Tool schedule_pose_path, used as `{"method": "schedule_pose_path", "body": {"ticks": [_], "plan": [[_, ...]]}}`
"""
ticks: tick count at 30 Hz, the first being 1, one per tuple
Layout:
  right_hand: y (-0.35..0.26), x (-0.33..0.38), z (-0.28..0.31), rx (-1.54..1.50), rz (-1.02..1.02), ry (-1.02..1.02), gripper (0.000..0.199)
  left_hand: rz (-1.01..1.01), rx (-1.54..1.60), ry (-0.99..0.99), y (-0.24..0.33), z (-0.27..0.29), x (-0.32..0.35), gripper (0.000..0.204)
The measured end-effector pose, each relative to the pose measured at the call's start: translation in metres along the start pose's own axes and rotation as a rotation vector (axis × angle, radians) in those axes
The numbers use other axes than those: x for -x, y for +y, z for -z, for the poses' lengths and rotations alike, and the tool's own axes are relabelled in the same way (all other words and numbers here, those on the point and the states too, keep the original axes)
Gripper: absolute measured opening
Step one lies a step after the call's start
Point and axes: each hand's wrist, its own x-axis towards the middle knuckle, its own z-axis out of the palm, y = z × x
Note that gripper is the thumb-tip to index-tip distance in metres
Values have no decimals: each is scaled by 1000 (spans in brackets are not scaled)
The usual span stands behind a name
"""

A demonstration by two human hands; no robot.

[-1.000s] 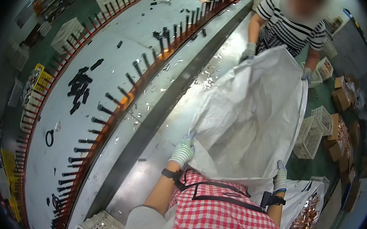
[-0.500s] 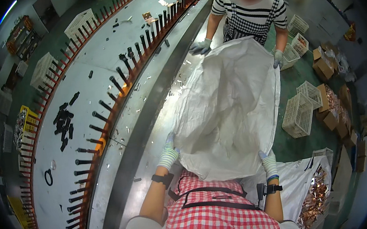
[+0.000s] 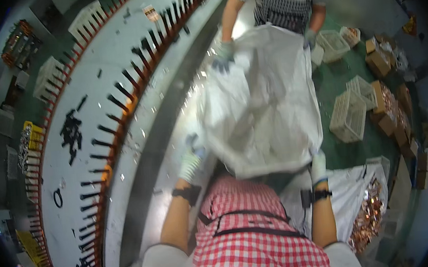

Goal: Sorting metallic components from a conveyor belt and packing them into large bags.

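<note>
Large white woven sack [image 3: 265, 103] held stretched out between me and a second person in a striped top; it hangs over the green floor just right of the curved grey bench [image 3: 158, 139]. My left hand [image 3: 191, 156], gloved, is clenched on the sack's near left corner; my right hand [image 3: 318, 165], gloved, is gripping its near right corner. The other person's gloved hands [image 3: 225, 58] hold the far edge. What is inside the sack I cannot tell; its mouth is not visible. Second white bag [image 3: 357, 199] on the floor by my right forearm lies open, with copper-coloured scrap inside. White lattice crates [image 3: 348, 110] beside the sack look empty; brown cartons [image 3: 389, 111] further right hold copper-coloured pieces. Against the frame half a second earlier: the sack sits higher and nearer the other person, who is now cropped at the top edge; my grips are unchanged at both corners, and the bench rim with its black pegs [image 3: 118, 104] has swung further left.
</note>
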Motion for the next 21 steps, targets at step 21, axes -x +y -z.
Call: {"method": "schedule_pose_path", "body": {"ticks": [21], "plan": [[-16, -30, -19, -141, 282, -456, 78, 534, 35, -1561, -61, -101, 362, 36]]}}
